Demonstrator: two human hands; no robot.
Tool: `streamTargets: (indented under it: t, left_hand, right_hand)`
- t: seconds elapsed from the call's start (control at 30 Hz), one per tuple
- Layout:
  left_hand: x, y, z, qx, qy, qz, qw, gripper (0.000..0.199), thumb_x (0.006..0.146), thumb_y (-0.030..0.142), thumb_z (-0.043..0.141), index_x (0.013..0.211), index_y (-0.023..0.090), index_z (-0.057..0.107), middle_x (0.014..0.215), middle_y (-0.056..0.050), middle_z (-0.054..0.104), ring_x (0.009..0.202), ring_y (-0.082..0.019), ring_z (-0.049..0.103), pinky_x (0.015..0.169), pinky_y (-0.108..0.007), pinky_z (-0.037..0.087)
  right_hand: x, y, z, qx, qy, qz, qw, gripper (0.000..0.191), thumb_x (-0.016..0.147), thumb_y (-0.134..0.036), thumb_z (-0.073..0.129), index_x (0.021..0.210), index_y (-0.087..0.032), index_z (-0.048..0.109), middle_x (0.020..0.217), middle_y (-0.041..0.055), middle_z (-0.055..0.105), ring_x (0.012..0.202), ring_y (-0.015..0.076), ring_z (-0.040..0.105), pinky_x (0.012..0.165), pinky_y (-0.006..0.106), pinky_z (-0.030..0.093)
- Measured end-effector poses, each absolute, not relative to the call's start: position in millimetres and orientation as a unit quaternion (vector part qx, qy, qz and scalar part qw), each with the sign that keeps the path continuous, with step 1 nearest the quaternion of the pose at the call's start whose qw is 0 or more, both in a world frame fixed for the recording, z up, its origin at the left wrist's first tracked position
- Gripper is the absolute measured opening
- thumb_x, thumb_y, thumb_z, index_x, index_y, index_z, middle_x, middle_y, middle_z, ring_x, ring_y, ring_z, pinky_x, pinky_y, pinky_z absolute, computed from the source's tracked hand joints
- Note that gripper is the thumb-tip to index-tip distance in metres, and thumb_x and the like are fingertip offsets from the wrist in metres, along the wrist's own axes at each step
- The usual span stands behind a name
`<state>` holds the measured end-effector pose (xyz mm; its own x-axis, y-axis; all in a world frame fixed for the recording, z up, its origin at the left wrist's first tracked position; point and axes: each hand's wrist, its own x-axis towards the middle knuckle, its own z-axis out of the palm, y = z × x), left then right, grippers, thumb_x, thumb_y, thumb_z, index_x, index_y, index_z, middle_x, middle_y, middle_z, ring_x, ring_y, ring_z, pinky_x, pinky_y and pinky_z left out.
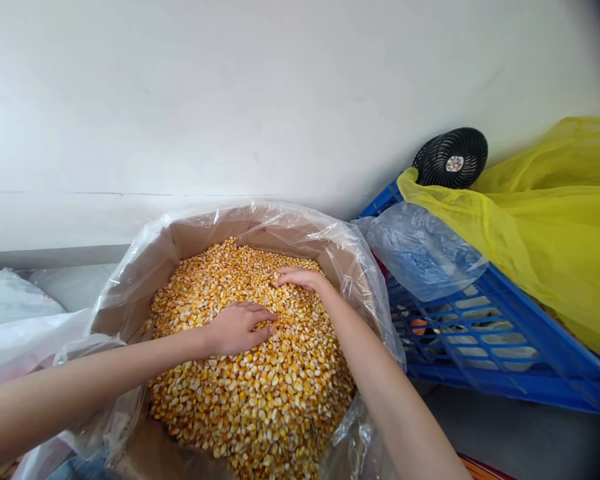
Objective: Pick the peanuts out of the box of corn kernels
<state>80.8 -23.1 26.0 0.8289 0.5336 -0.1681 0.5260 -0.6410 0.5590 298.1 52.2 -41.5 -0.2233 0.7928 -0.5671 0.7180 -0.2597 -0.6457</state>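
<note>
Head view: left hand (pixel 239 329) palm down on the grain, loosely open, fingers lightly curved and pointing toward the right of the frame, fingertips sunk a little among the kernels, with no clump visibly gripped. Right hand (pixel 300 279) farther toward the back of the heap, also palm down and half open, fingers slightly spread, resting on the surface with hold of nothing in particular. Under and around both hands, a deep heap of loose yellow-orange dried corn kernels (pixel 250 393), inside a brown cardboard box (pixel 200 237) lined with a thin clear plastic liner (pixel 365 287), its loose edges folded out over the box rim. Just right of the box, a tilted blue slatted plastic crate (pixel 500 340), under a crumpled clear plastic bag (pixel 415 253) and a draped translucent yellow plastic sheet (pixel 555 247). Behind the slats, a small orange object (pixel 419 327), too hidden to name. Above the crate, a round black fan (pixel 453 159) with a ribbed grille, against a white painted wall (pixel 230 100). Left of the box, white plastic sacks (pixel 10 307) beside a grey ledge (pixel 55 257).
</note>
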Motion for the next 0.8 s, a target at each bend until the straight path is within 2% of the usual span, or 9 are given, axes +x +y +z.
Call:
streamTargets:
  t: [0.17,0.23,0.3,0.4,0.53,0.67,0.8]
  left_hand:
    - [80.7,-20.8,25.1,0.908,0.283,0.007,0.308,0.043,0.083,0.043,0.026,0.111,0.024,0.051,0.112,-0.002,0.055,0.102,-0.018,0.049,0.089,-0.030,0.033]
    - [80.7,-20.5,24.8,0.909,0.282,0.009,0.309,0.043,0.083,0.043,0.026,0.111,0.023,0.052,0.111,-0.003,0.056,0.101,-0.018,0.050,0.089,-0.031,0.033]
    - [80.8,-20.2,24.5,0.908,0.282,0.011,0.310,0.042,0.083,0.042,0.026,0.110,0.023,0.052,0.111,-0.003,0.056,0.101,-0.018,0.050,0.089,-0.031,0.033]
    - [81.4,-19.5,23.5,0.908,0.280,0.012,0.313,0.042,0.083,0.043,0.026,0.110,0.023,0.052,0.111,-0.002,0.056,0.100,-0.018,0.050,0.089,-0.031,0.033]
    - [82.1,-18.5,20.9,0.908,0.276,0.017,0.314,0.043,0.083,0.044,0.025,0.110,0.023,0.053,0.110,-0.003,0.057,0.100,-0.018,0.050,0.089,-0.031,0.032]
    - [82.4,-18.2,18.9,0.904,0.282,0.022,0.322,0.043,0.083,0.045,0.025,0.109,0.024,0.053,0.110,-0.002,0.057,0.099,-0.018,0.051,0.089,-0.031,0.032]
    - [82.7,-18.2,18.5,0.904,0.281,0.029,0.322,0.043,0.083,0.045,0.025,0.110,0.025,0.053,0.111,-0.001,0.056,0.099,-0.018,0.050,0.089,-0.030,0.033]
  right_hand:
    - [316.1,49.8,-11.1,-0.547,-0.427,0.691,0.200,0.031,0.076,-0.033,0.044,0.102,-0.019,0.053,0.107,0.0057,0.056,0.093,0.0165,0.055,0.078,0.033,0.046]
    - [318.4,50.0,-3.9,-0.521,-0.375,0.734,0.223,0.031,0.080,-0.035,0.038,0.100,-0.018,0.053,0.104,0.0065,0.057,0.092,0.0159,0.056,0.078,0.034,0.046]
    - [319.5,50.1,-0.5,-0.514,-0.354,0.748,0.226,0.030,0.081,-0.036,0.037,0.100,-0.018,0.053,0.105,0.0069,0.057,0.091,0.0159,0.056,0.077,0.036,0.047]
    - [320.6,49.2,2.1,-0.504,-0.375,0.751,0.204,0.027,0.077,-0.026,0.048,0.102,-0.019,0.053,0.107,0.0060,0.055,0.090,0.0150,0.056,0.078,0.032,0.047]
    - [320.9,46.8,10.2,-0.492,-0.405,0.756,0.148,0.038,0.069,-0.013,0.056,0.106,-0.021,0.052,0.106,0.0056,0.056,0.090,0.0149,0.056,0.076,0.030,0.048]
    - [320.7,45.9,20.6,-0.482,-0.418,0.762,0.109,0.045,0.067,-0.012,0.058,0.108,-0.025,0.050,0.111,0.0043,0.053,0.087,0.0149,0.057,0.073,0.032,0.050]
    - [325.3,48.0,21.6,-0.507,-0.417,0.746,0.117,0.044,0.066,-0.015,0.059,0.108,-0.026,0.050,0.111,0.0035,0.051,0.080,0.0121,0.057,0.071,0.033,0.051]
